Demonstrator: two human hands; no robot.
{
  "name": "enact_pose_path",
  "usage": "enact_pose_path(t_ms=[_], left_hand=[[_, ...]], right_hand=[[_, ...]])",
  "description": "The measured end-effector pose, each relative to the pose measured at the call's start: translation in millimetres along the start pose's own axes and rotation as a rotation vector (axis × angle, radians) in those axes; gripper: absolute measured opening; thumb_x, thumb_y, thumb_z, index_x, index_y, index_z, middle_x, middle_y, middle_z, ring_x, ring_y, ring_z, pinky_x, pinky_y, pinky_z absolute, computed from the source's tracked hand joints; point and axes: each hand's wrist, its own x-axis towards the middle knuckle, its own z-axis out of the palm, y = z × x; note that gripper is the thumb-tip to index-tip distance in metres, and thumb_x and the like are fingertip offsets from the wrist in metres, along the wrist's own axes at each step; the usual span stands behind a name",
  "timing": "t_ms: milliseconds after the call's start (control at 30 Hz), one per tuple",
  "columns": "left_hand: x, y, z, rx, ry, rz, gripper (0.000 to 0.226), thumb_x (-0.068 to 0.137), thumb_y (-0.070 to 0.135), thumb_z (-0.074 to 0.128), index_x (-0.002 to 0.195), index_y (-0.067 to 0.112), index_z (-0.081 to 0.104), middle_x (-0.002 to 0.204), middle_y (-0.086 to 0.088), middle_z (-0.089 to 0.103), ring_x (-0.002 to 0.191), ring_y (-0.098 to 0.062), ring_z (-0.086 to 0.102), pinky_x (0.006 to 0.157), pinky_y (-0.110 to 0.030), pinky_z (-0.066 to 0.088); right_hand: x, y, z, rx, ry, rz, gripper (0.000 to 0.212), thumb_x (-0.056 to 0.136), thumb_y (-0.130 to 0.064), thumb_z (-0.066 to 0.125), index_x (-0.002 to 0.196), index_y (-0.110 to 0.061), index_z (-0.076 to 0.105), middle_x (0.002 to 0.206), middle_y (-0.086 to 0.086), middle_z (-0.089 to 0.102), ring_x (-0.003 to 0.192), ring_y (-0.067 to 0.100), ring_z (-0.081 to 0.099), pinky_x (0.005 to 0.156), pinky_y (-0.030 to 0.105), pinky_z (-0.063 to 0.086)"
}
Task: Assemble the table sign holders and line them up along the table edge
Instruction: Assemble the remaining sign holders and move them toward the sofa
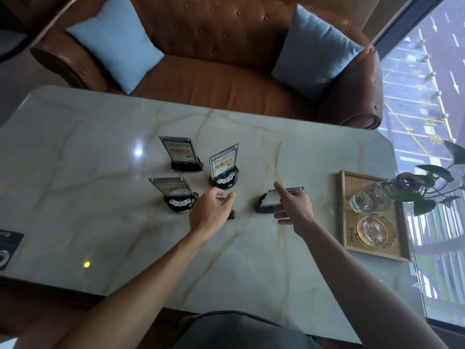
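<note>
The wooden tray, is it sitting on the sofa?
No, the wooden tray sits on the marble table, near its right end, holding glassware, while the sofa is behind the table.

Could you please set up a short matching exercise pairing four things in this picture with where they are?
Things:
1. glass ashtray
2. blue cushions
3. sign holder with rectangular base
4. left hand

Places:
A. on the leather sofa
B. farthest back in the group of holders
C. in the wooden tray
D. over a small dark base, between two holders

Pairs: 1-C, 2-A, 3-B, 4-D
</note>
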Motion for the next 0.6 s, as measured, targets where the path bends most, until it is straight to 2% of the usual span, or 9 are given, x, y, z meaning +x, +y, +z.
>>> enact_pose_path(t_ms=[167,367,500,600], left_hand=[[-8.8,3.2,-0.7,0.082,0.042,0.008,0.045,0.079,0.068,0.051,0.096,0.029,0.065,0.091,0.012,0.074,0.091,-0.018,0.069,0.083,-0.036,0.054],[-12.7,2.8,-2.7,0.166,0.090,0.096,0.042,0.081,0.064,0.057,0.081,0.023,0.065,0.081,0.007,0.073,0.082,-0.020,0.069,0.072,-0.033,0.054],[-12.2,-3.7,-4.8,0.287,0.071,0.177,0.028,0.078,0.048,0.067,0.079,0.020,0.065,0.080,0.001,0.074,0.081,-0.025,0.070,0.067,-0.032,0.053],[-12.8,-4.4,-6.4,0.330,0.026,0.266,0.014,0.078,0.033,0.068,0.081,0.020,0.065,0.080,0.000,0.075,0.080,-0.026,0.069,0.063,-0.031,0.047]], right_hand=[[-1.0,-6.7,1.7,-0.027,-0.007,0.021,0.029,0.079,-0.045,0.069,0.082,-0.016,0.068,0.074,0.012,0.071,0.054,0.028,0.070,0.056,0.037,0.060],[-3.5,-9.5,-7.2,-0.147,0.002,0.026,0.030,0.073,-0.028,0.062,0.086,-0.002,0.068,0.069,0.013,0.073,0.053,0.027,0.073,0.055,0.035,0.060],[-6.3,-11.3,-16.5,-0.412,0.070,-0.042,0.028,0.072,-0.026,0.056,0.074,-0.002,0.070,0.056,0.007,0.072,0.049,0.026,0.072,0.059,0.043,0.064],[-10.3,-11.4,-23.6,-0.682,0.119,-0.144,0.026,0.073,-0.029,0.052,0.069,-0.006,0.066,0.060,0.007,0.070,0.056,0.029,0.070,0.060,0.036,0.061]])
